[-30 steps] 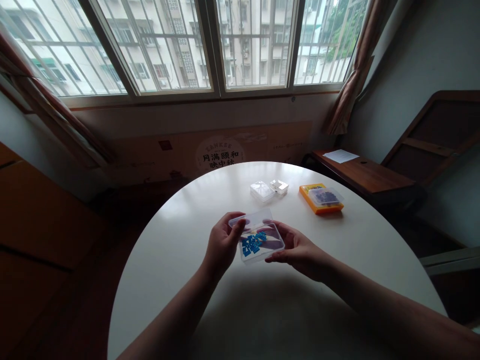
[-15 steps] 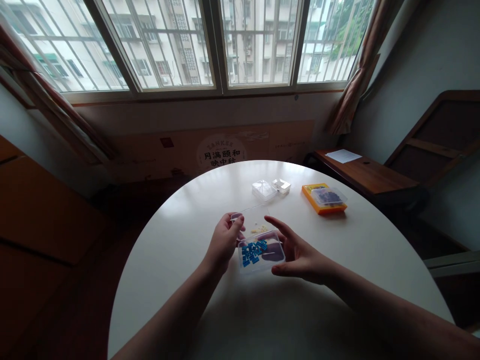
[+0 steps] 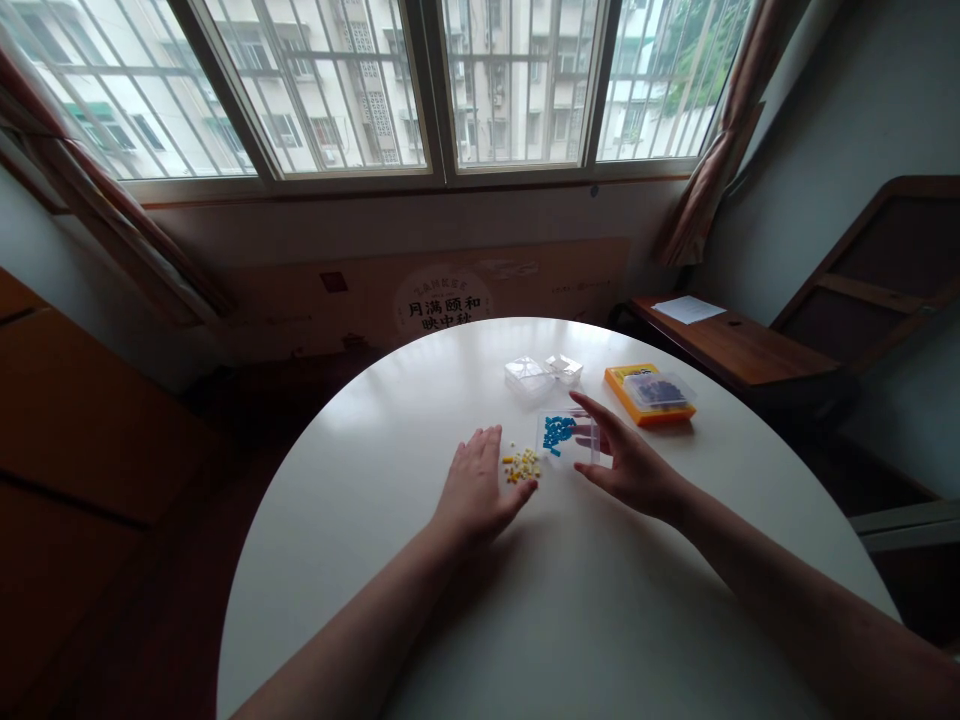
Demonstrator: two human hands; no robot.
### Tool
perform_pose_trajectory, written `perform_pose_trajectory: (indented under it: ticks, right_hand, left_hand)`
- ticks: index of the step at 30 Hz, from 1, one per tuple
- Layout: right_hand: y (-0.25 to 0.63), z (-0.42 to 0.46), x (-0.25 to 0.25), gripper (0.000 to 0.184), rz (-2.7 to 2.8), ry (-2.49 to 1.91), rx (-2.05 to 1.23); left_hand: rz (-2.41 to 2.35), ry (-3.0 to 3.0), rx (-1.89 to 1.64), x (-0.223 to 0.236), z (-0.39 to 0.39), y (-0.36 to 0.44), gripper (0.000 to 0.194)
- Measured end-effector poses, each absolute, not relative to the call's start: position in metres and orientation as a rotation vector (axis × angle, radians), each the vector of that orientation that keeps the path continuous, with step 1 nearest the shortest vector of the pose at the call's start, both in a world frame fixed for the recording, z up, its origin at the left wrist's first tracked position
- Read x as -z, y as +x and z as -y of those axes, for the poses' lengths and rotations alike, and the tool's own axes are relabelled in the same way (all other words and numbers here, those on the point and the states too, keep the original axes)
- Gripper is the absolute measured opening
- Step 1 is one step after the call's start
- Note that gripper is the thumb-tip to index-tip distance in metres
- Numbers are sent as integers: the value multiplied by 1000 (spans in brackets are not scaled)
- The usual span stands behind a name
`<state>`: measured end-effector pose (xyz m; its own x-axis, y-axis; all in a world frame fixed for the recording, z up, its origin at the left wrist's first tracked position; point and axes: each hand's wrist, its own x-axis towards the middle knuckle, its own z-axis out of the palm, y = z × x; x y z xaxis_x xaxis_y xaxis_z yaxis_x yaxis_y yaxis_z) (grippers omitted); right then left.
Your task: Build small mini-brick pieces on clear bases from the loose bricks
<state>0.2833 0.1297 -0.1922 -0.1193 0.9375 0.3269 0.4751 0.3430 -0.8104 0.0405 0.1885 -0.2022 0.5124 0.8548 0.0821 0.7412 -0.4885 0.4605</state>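
My left hand (image 3: 474, 490) lies low over the white table, fingers stretched out and thumb spread, holding nothing that I can see. Between its thumb and fingers, at its right edge, is a loose pile of small yellow and cream pieces (image 3: 523, 466). To the right of the pile is a clear plastic box (image 3: 587, 455) with several small blue pieces (image 3: 558, 432) inside. My right hand (image 3: 619, 452) grips the right side of this box, thumb at the near side and fingers at the far side, some showing through the plastic.
Two clear plastic boxes (image 3: 528, 377) stand together toward the back of the round white table (image 3: 360, 520). At the right is an orange-yellow box (image 3: 637, 400) with a clear container of dark pieces (image 3: 661, 390) on top. A wooden bench (image 3: 757, 345) with paper stands beyond.
My left hand has let go of the clear, lid-like plastic piece and flattened beside the yellow pieces. The box of blue pieces has moved away and to the right with my right hand.
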Motion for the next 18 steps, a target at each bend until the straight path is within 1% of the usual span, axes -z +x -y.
perform_pose_trajectory:
  ticks: [2, 5, 13, 18]
  right_hand:
    - [282, -129, 191, 85, 1841, -1254, -517]
    - [277, -129, 189, 84, 1989, -1260, -313]
    - [266, -126, 191, 88, 2230, -1281, -70]
    - [263, -123, 188, 88, 2312, -1244, 3]
  left_hand:
    - [-1353, 2490, -260, 203, -185, 44, 99]
    - [-1383, 2559, -142, 206, -183, 48, 104]
    - [-1400, 2583, -152, 211, -183, 49, 99]
    - [-1375, 2554, -226, 208, -181, 49, 90]
